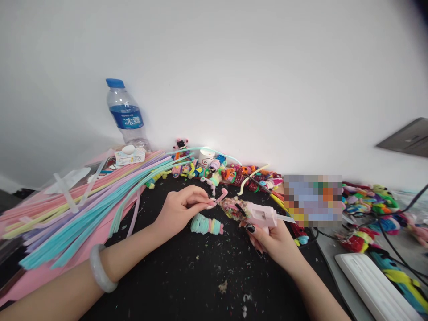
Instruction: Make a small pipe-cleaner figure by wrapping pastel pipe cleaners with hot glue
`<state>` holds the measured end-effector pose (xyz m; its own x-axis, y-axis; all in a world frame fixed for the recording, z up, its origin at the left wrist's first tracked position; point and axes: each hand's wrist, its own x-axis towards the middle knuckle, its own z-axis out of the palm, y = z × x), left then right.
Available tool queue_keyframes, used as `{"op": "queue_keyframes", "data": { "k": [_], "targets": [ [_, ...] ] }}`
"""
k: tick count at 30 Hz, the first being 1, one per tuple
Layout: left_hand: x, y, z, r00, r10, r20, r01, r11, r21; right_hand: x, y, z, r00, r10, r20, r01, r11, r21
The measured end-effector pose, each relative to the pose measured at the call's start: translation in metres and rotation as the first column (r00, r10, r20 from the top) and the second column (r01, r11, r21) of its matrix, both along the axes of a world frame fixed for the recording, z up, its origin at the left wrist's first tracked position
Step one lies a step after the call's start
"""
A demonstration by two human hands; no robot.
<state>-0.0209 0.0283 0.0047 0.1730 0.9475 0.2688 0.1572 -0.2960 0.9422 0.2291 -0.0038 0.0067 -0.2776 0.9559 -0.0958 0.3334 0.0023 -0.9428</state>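
My left hand (187, 204) pinches a short pink pipe cleaner (221, 195) whose far end is curled. In my right hand (269, 243) is a pale pink hot glue gun (262, 215), with a clear glue stick out of its back. Fuzz and dried glue cover the front of the gun, and its nozzle end is close to the pink pipe cleaner; I cannot tell whether they touch. Just below my left fingertips, a coiled pipe-cleaner piece (206, 225) in mint, yellow and pink lies on the black mat (187, 276).
Bundles of long pastel pipe cleaners (100, 205) spread across the left. A water bottle (127, 116) stands by the wall behind a small box (130, 156). Finished pipe-cleaner figures (240, 176) line the back. A white power strip (381, 285) and black cables are at right.
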Motion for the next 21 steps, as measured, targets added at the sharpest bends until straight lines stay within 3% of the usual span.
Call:
{"op": "queue_keyframes", "data": {
  "k": [21],
  "targets": [
    [0.0012,0.0015,0.0012,1.0,-0.008,-0.026,0.008,1.0,0.006,0.0039,0.0019,-0.0019,0.982,-0.038,0.188,0.027,0.998,0.057]
  ]
}}
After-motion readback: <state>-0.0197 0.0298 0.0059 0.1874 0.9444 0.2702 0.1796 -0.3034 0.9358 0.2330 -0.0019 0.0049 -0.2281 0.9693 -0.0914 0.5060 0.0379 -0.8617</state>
